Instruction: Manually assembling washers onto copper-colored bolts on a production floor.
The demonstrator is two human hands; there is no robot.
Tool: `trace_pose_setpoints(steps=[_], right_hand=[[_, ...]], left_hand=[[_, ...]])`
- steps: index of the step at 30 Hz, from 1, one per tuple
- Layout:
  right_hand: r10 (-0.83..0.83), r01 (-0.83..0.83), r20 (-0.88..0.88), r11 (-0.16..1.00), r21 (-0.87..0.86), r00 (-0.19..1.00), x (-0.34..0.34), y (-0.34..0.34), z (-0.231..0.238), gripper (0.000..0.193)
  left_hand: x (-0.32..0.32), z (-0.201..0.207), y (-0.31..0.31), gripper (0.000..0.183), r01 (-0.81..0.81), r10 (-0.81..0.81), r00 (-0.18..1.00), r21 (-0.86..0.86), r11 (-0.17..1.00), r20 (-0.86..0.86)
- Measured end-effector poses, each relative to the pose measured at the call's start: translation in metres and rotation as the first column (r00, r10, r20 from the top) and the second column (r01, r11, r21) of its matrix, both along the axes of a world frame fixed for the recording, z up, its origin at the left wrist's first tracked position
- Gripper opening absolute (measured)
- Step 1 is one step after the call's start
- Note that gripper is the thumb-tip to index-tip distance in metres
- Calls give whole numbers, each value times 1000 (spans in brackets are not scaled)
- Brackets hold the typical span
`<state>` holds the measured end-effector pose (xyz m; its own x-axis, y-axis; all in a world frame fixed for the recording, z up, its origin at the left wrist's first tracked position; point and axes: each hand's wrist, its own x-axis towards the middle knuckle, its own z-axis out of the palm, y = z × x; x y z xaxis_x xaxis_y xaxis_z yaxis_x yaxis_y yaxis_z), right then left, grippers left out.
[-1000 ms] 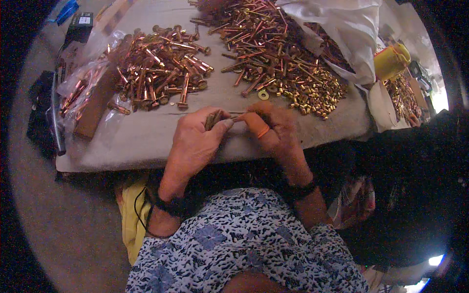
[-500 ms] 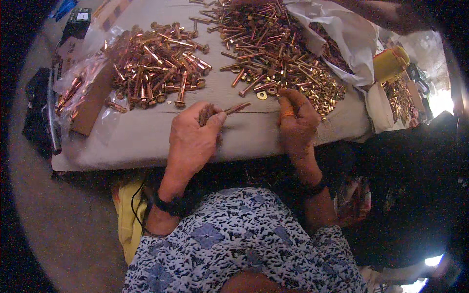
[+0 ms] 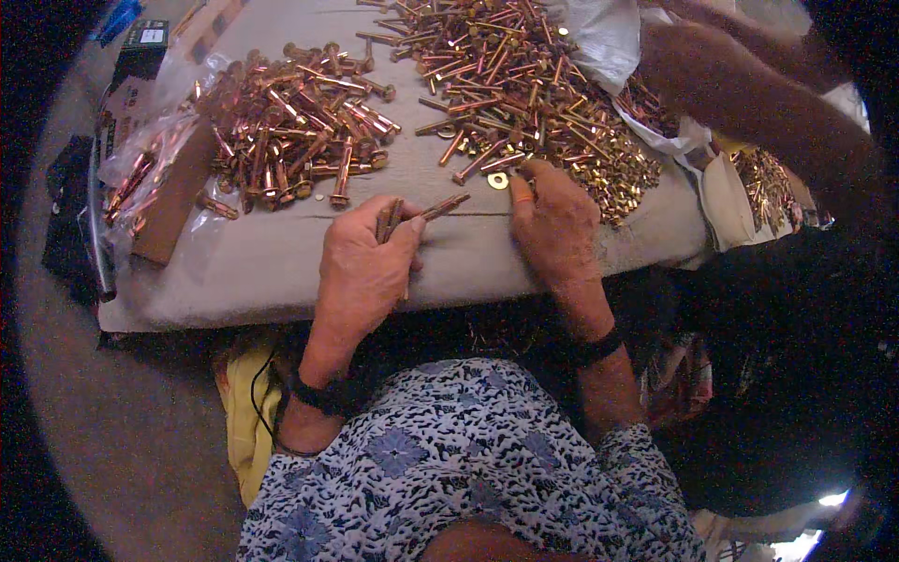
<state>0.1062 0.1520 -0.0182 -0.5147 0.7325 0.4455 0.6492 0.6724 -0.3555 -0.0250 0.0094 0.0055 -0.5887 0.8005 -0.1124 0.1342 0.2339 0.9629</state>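
My left hand (image 3: 363, 267) is closed round several copper-coloured bolts. One bolt (image 3: 442, 206) sticks out past the thumb toward the right, threaded end outward, and another bolt (image 3: 388, 223) stands up between the fingers. At the near edge of the right-hand pile, my right hand (image 3: 559, 225) has its fingers bent down and closed; what the fingertips hold, if anything, is hidden. Just left of those fingertips lies a flat gold washer (image 3: 497, 181). Small gold nuts (image 3: 618, 183) are heaped beyond and to the right of this hand.
A heap of thick bolts (image 3: 290, 131) lies on the cloth-covered table (image 3: 234, 286) at left, beside a cardboard flap (image 3: 169, 201) and a clear plastic bag (image 3: 140, 173). Longer thin bolts (image 3: 506, 66) fill the back. Another person's arm (image 3: 758, 103) reaches in by a white sack (image 3: 604, 42).
My right hand has moved slightly left, toward the washer. The other person's arm has come further in over the right side, and the white sack has shifted. My left hand has barely moved.
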Motion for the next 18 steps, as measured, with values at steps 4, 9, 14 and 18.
trace_pose_setpoints(steps=[4,9,14,18], right_hand=[[20,-16,-107,999,38,994,2,-2,-4,16],[121,-110,-86,986,122,989,7,-1,-10,13],[144,-110,-324,987,119,935,4,3,-13,18],[125,-114,-64,982,148,990,-10,8,-4,19]], left_hand=[[-2,-4,1,14,-21,21,1000,-5,1000,-17],[-1,-6,-1,15,-18,18,1000,-12,1000,-1],[-1,-5,1,16,-8,9,1000,-19,1000,3],[-1,-5,1,17,-9,9,1000,-25,1000,-3]])
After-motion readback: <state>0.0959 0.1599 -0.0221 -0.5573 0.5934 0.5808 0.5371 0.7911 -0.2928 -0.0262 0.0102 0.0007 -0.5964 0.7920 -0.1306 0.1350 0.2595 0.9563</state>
